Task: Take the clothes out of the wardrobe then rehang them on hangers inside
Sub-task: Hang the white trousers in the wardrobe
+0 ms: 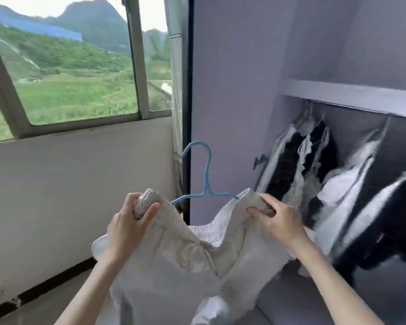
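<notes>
A pair of beige trousers point(174, 266) with an elastic waistband hangs in front of me. My left hand point(129, 221) grips the left end of the waistband. My right hand point(279, 219) grips the right end. A blue hanger point(205, 184) sits inside the waistband, its hook standing up above the cloth and its shoulders running toward both hands. The lilac wardrobe point(244, 90) stands open on the right, with several black and white garments point(314, 165) hanging under its shelf.
A window point(68, 66) with a grey frame looks out on green hills at the left, above a pale wall. A wardrobe shelf point(352, 95) crosses above the hung clothes. Something white point(99, 245) shows behind my left wrist.
</notes>
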Available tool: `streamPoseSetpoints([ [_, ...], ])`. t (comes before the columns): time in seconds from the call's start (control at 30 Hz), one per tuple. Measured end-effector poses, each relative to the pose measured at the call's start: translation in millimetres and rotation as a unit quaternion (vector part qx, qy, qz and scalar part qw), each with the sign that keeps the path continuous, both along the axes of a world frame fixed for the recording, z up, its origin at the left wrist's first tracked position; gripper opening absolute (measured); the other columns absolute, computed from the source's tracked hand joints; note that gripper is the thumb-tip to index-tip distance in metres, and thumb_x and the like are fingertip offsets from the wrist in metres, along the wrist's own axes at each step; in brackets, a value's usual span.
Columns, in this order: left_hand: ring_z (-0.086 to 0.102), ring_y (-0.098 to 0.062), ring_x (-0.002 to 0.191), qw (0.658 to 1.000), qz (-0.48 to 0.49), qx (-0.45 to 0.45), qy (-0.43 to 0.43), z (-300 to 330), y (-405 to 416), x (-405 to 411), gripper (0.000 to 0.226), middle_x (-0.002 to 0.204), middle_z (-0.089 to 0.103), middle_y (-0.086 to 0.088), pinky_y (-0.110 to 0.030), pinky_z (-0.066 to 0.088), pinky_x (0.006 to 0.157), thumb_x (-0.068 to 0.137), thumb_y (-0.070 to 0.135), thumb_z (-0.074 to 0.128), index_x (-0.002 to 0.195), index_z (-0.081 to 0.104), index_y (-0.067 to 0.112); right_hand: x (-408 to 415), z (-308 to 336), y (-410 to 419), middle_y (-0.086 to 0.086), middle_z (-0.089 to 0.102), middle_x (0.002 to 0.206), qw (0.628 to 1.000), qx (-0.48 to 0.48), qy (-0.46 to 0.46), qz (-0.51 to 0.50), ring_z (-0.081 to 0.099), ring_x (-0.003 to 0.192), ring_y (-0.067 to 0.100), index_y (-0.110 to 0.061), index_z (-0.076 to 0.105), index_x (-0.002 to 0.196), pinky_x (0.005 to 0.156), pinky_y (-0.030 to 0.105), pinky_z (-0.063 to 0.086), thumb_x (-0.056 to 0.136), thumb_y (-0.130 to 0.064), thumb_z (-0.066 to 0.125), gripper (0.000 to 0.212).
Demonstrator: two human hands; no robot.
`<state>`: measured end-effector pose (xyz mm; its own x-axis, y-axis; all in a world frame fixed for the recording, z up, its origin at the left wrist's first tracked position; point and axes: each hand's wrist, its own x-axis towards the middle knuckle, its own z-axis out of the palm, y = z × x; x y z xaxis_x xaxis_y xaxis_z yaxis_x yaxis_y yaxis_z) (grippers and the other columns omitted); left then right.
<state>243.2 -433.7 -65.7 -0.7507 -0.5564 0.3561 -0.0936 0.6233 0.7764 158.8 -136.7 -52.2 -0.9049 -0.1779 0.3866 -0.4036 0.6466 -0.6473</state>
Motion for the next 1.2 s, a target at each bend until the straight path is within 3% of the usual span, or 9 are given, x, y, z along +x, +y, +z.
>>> streamPoseSetpoints([
  [0.1, 0.048, -0.021, 0.076, 0.997, -0.075, 0.001, -0.006, 1.4, 42.3, -34.0, 0.024, 0.069, 0.052, 0.019, -0.032, 0.032, 0.068, 0.084, 0.037, 0.064, 0.102, 0.053, 0.026, 9.4, -9.4, 47.5, -0.012, 0.067, 0.072, 0.999, -0.015, -0.017, -0.049, 0.06, 0.07, 0.006, -0.023, 0.066, 0.086, 0.068, 0.029, 0.046, 0.078, -0.037, 0.071, 0.017],
  [0.27, 0.053, -0.024, 0.08, 0.975, -0.219, 0.024, -0.007, 2.4, 97.9, -78.1, 0.022, 0.076, 0.056, 0.015, -0.032, 0.034, 0.071, 0.086, 0.031, 0.063, 0.1, 0.048, 0.028, 31.2, -10.4, 104.8, -0.004, 0.054, 0.055, 0.99, -0.029, -0.044, -0.128, 0.048, 0.053, 0.01, -0.013, 0.055, 0.07, 0.058, 0.032, 0.04, 0.075, -0.052, 0.065, 0.041],
  [0.37, 0.052, -0.023, 0.084, 0.957, -0.289, 0.031, -0.009, 0.7, 126.9, -99.2, 0.022, 0.08, 0.057, 0.005, -0.031, 0.033, 0.072, 0.087, 0.029, 0.061, 0.102, 0.044, 0.027, 49.3, -4.3, 123.4, -0.009, 0.043, 0.048, 0.986, -0.03, -0.055, -0.152, 0.038, 0.048, 0.007, -0.021, 0.039, 0.056, 0.052, 0.025, 0.031, 0.08, -0.044, 0.066, 0.043],
  [0.53, 0.055, -0.028, 0.091, 0.92, -0.389, 0.019, -0.044, -5.5, 174.1, -132.4, 0.03, 0.085, 0.06, -0.001, -0.033, 0.035, 0.074, 0.089, 0.036, 0.057, 0.112, 0.046, 0.02, 79.7, -4.3, 142.4, -0.011, 0.039, 0.049, 0.968, -0.035, -0.093, -0.23, 0.035, 0.048, 0.006, -0.026, 0.038, 0.059, 0.051, 0.022, 0.027, 0.087, -0.033, 0.062, 0.037],
  [0.67, 0.05, -0.016, 0.094, 0.876, -0.476, -0.034, -0.067, -6.9, 214.2, -141.7, 0.038, 0.095, 0.056, 0.003, -0.025, 0.03, 0.079, 0.091, 0.038, 0.053, 0.125, 0.046, 0.023, 109.6, -14.9, 153.6, -0.005, 0.042, 0.053, 0.927, 0.005, -0.096, -0.361, 0.042, 0.053, 0.01, -0.023, 0.033, 0.063, 0.054, 0.027, 0.033, 0.089, -0.04, 0.056, 0.039],
  [0.83, 0.041, -0.014, 0.122, 0.808, -0.582, -0.065, -0.068, -21.3, 257.9, -135.4, 0.045, 0.124, 0.044, 0.011, -0.024, 0.031, 0.095, 0.095, 0.034, 0.046, 0.138, 0.039, 0.022, 148.8, -32.0, 173.1, -0.003, 0.052, 0.063, 0.856, 0.005, -0.119, -0.503, 0.052, 0.068, 0.021, -0.016, 0.04, 0.071, 0.058, 0.032, 0.036, 0.09, -0.045, 0.051, 0.037],
  [0.93, 0.047, -0.019, 0.119, 0.781, -0.614, -0.085, -0.081, -35.1, 277.4, -133.2, 0.043, 0.135, 0.046, -0.003, -0.025, 0.036, 0.093, 0.096, 0.028, 0.045, 0.138, 0.038, 0.019, 156.6, -38.7, 181.2, -0.003, 0.052, 0.067, 0.814, -0.065, -0.137, -0.561, 0.051, 0.073, 0.026, -0.013, 0.044, 0.069, 0.062, 0.034, 0.036, 0.09, -0.042, 0.053, 0.037],
  [1.07, 0.052, -0.018, 0.106, 0.767, -0.628, -0.087, -0.101, -47.5, 294.3, -136.9, 0.042, 0.135, 0.043, -0.001, -0.022, 0.037, 0.082, 0.097, 0.029, 0.044, 0.137, 0.038, 0.021, 164.0, -44.1, 199.7, 0.006, 0.058, 0.072, 0.767, -0.166, -0.135, -0.604, 0.054, 0.073, 0.029, -0.003, 0.055, 0.08, 0.063, 0.034, 0.037, 0.088, -0.036, 0.057, 0.034],
  [1.2, 0.043, -0.021, 0.121, 0.762, -0.631, -0.104, -0.1, -45.7, 322.8, -148.5, 0.04, 0.134, 0.043, -0.004, -0.028, 0.036, 0.098, 0.098, 0.027, 0.042, 0.137, 0.04, 0.018, 147.6, -43.9, 219.9, 0.006, 0.053, 0.071, 0.754, -0.264, -0.099, -0.593, 0.047, 0.067, 0.023, -0.003, 0.051, 0.076, 0.062, 0.032, 0.035, 0.091, -0.024, 0.054, 0.026],
])
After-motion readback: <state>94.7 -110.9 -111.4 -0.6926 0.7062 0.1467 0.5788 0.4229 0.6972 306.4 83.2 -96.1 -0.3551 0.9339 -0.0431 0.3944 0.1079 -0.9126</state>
